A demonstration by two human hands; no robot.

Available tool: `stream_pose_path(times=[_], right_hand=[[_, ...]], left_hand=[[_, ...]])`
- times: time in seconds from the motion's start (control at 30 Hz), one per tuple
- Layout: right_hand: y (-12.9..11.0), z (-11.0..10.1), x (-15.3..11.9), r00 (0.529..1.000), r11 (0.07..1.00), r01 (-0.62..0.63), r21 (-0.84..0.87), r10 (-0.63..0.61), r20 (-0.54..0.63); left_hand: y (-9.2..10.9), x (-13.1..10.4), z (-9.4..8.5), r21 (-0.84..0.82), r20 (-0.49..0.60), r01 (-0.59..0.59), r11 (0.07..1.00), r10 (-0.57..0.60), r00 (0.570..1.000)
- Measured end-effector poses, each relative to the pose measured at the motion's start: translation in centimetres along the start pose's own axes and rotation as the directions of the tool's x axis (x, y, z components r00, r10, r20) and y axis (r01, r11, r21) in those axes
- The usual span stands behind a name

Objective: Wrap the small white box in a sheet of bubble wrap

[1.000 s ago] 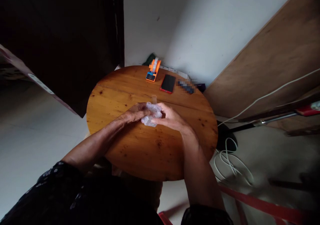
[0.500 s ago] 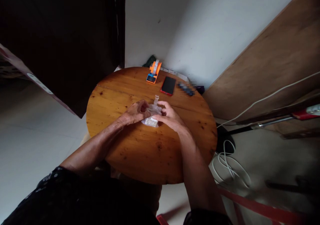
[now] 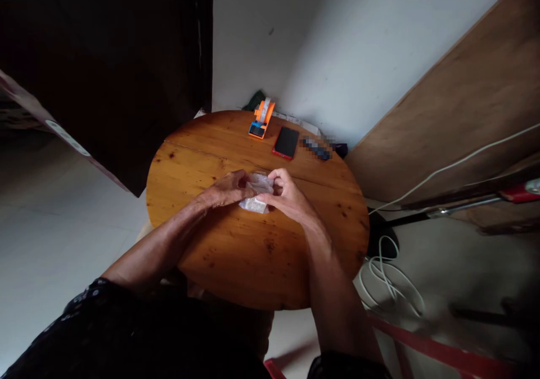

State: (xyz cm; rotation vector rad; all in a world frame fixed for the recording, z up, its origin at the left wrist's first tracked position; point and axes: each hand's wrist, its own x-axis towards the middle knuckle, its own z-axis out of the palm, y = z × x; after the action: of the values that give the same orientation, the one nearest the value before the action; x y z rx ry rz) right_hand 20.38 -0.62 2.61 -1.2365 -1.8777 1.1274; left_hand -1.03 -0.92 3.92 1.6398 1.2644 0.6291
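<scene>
A small clear plastic bag [image 3: 255, 204] with something pale inside lies crinkled on the round wooden table [image 3: 228, 255]. From the left, my left hand [image 3: 230, 189] pinches its edge between thumb and curled fingers. My right hand [image 3: 287, 193] grips the opposite side, the thumb lying across the near part and the fingers bent over the far edge. What the bag contains cannot be made out. Beyond my hands stands an orange and blue tape dispenser [image 3: 261, 121] with a roll of tape on it.
A red-edged phone [image 3: 286, 143] lies right of the dispenser, with a dark blurred-out object [image 3: 316, 148] beside it. The table's far edge meets a white wall [image 3: 270, 58]. White cable [image 3: 383, 272] coils on the floor at the right, near a red frame [image 3: 439, 348].
The clear strip that stuck up from the bag's far side no longer stands out; it appears folded down onto the bag. My right fingers have drawn in closer to it.
</scene>
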Motion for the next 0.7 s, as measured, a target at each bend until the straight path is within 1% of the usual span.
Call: stream_pose_path(times=[0.13, 0.27, 0.4, 0.53, 0.6, 0.7], right_hand=[[-0.1, -0.1, -0.1, 0.999, 0.999, 0.032, -0.016, -0.032, 0.027], [0.2, -0.1, -0.2, 0.998, 1.000, -0.003, -0.020, 0.004, 0.056], [0.7, -0.2, 0.0, 0.999, 0.995, -0.034, -0.090, 0.035, 0.004], [0.8, -0.3, 0.1, 0.999, 0.993, -0.029, -0.114, 0.026, -0.028], [0.5, -0.4, 0.0, 0.999, 0.991, -0.037, -0.129, 0.036, -0.012], [-0.3, -0.6, -0.1, 0.996, 0.986, -0.051, -0.158, 0.063, 0.070]], left_hand=[[-0.1, 0.0, 0.1, -0.073, 0.060, -0.050, 0.996, 0.054, 0.997], [-0.6, 0.2, 0.2, -0.145, 0.084, -0.082, 0.986, 0.095, 0.992], [-0.7, 0.3, 0.3, -0.181, 0.076, -0.097, 0.979, 0.113, 0.991], [-0.4, 0.1, 0.3, -0.156, 0.071, -0.093, 0.983, 0.106, 0.992], [-0.3, 0.0, 0.2, -0.153, 0.077, -0.091, 0.984, 0.104, 0.992], [-0.2, 0.0, 0.2, -0.159, 0.084, -0.086, 0.984, 0.100, 0.991]])
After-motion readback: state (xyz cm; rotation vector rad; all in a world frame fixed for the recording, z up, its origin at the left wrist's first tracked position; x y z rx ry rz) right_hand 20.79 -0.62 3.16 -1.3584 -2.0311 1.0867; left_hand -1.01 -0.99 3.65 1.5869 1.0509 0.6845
